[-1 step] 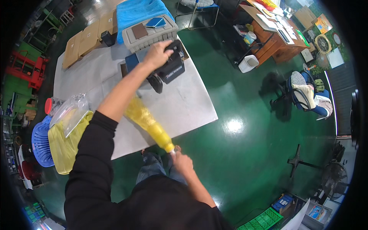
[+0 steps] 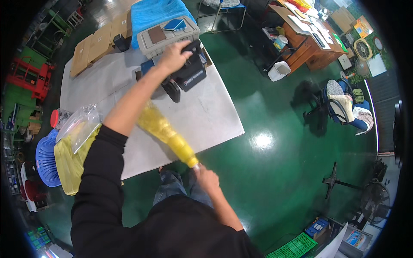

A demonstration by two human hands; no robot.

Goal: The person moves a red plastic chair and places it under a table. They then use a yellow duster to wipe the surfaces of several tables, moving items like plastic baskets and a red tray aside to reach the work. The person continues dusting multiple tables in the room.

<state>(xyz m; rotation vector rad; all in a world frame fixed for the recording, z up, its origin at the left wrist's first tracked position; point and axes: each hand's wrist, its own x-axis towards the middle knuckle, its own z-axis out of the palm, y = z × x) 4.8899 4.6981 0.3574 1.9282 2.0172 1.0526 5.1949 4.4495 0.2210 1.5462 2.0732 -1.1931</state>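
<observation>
Stretched over the white-topped table point(image 2: 206, 116), my left hand point(image 2: 173, 58) is closed on the upper part of a black boxy device point(image 2: 192, 75), which is tilted. A rounded black part point(image 2: 172, 91) sits beside it; whether the two are joined I cannot tell. My right hand point(image 2: 207, 179), near the table's front edge, grips the pale handle of a yellow duster point(image 2: 165, 133). The duster's shaggy head points away from me over the table, its far end partly behind my left forearm.
Behind the device stands a grey lidded bin point(image 2: 148, 50) with a blue towel point(image 2: 157, 10) beyond. Flattened cardboard point(image 2: 99, 43) lies at the far left. A blue basket point(image 2: 46, 159) and yellow cloth point(image 2: 75, 165) are at the left edge. A white wastebasket point(image 2: 279, 71) stands right.
My left hand and the black device have shifted slightly up and left. The duster in my right hand has swung a little, its head moving left.
</observation>
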